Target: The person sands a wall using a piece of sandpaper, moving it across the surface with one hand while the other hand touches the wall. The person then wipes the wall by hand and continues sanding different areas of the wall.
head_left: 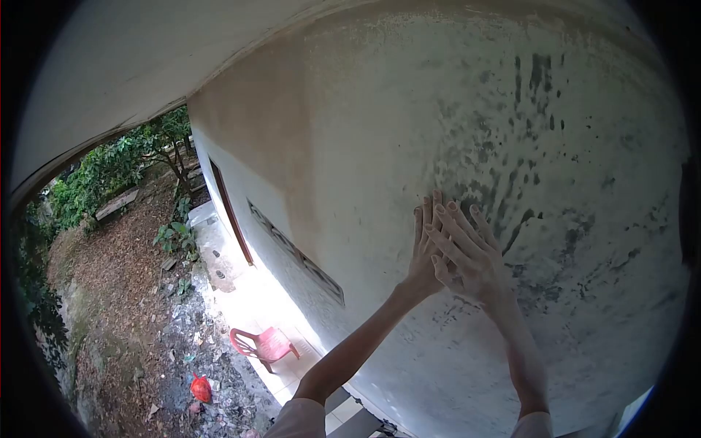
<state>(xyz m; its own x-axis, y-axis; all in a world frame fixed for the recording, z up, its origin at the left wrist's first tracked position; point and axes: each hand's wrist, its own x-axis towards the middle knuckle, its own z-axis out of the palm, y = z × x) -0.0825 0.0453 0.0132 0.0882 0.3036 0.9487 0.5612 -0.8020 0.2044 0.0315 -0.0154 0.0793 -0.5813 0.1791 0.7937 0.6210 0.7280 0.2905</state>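
Both my hands are raised in front of a pale wall point(372, 168) marked with dark, patchy stains. My left hand point(423, 264) has its fingers stretched upward, and part of it is hidden behind the other hand. Overlapping it, my right hand point(473, 266) has its fingers extended and slightly spread, with a pale, dusty look. Neither hand shows anything held. Whether the palms press on the wall or only meet each other, I cannot tell.
A red plastic chair point(272, 344) stands on the bright tiled floor at lower left. Beyond lie bare ground with leaves point(124, 277), a red object point(200, 388), and green trees point(102, 171). A slatted vent point(296, 252) and a brown door frame point(231, 212) interrupt the wall.
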